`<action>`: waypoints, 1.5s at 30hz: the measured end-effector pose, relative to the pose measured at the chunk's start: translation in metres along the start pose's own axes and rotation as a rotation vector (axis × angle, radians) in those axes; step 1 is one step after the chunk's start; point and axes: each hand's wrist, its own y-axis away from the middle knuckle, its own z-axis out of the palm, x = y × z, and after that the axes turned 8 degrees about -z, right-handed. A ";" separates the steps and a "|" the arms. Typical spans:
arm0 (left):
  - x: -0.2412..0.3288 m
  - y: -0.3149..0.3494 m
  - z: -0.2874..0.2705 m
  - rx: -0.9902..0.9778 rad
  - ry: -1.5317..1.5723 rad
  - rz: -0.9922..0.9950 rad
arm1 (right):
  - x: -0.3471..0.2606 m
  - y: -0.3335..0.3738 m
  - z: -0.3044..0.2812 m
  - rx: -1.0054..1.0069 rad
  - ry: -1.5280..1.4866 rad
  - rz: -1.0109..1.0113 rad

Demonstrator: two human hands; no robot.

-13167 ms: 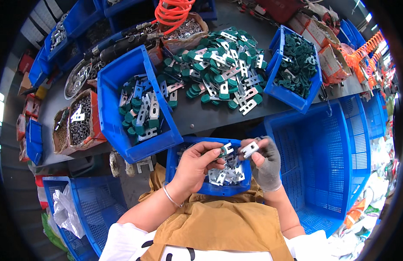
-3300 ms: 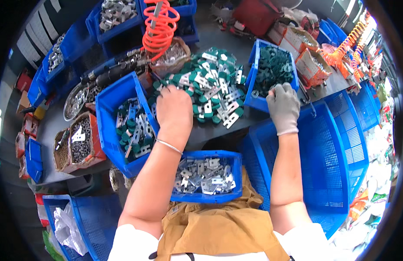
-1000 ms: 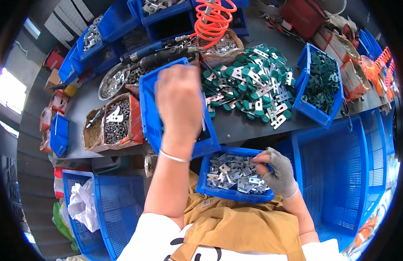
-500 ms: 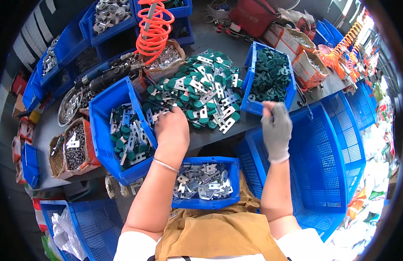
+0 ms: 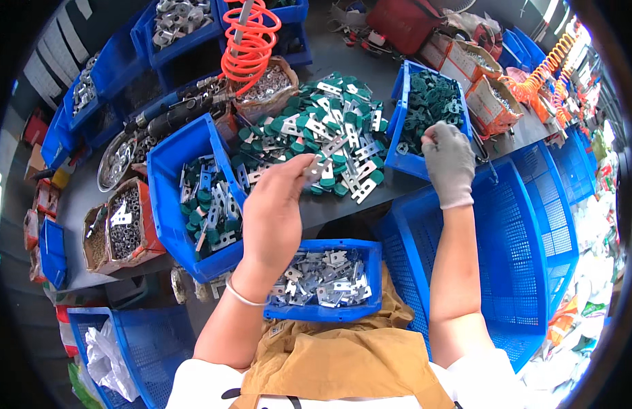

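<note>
My bare left hand [image 5: 278,204] is over the near edge of the pile of flat metal plates with green ends [image 5: 329,133]. Its thumb and fingers are pinched on what looks like a small greyish metal piece [image 5: 314,170], partly hidden. Wearing a grey glove, my right hand [image 5: 451,165] reaches over the front of the blue bin of dark green parts [image 5: 404,162]. Its fingers are curled inward, and whatever they hold is hidden. At my lap, a blue bin [image 5: 326,313] contains loose metal pieces [image 5: 329,279].
Left of the pile, a blue bin [image 5: 167,218] holds more green-ended plates. Cardboard boxes of small hardware [image 5: 128,232] sit farther left. An orange coiled hose [image 5: 249,51] hangs above the bench. Large blue baskets [image 5: 496,252] stand at the right.
My left hand has left the left bin's edge and come right and nearer, to the front of the pile. My right hand has moved forward over the green-parts bin, its fingers curling. The view has shifted slightly.
</note>
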 end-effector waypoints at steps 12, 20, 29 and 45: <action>-0.011 0.068 0.030 -0.254 1.199 -0.872 | -0.131 0.093 -0.036 -0.504 -1.562 0.554; -0.033 0.070 0.014 0.029 0.795 -0.540 | -0.127 0.158 -0.028 -0.396 -0.377 -0.435; -0.028 0.073 0.010 -0.128 1.158 -0.938 | -0.139 0.150 -0.021 -0.496 -0.254 -0.577; -0.013 0.104 0.012 -0.237 1.221 -1.017 | -0.124 0.141 -0.037 0.060 -1.421 0.277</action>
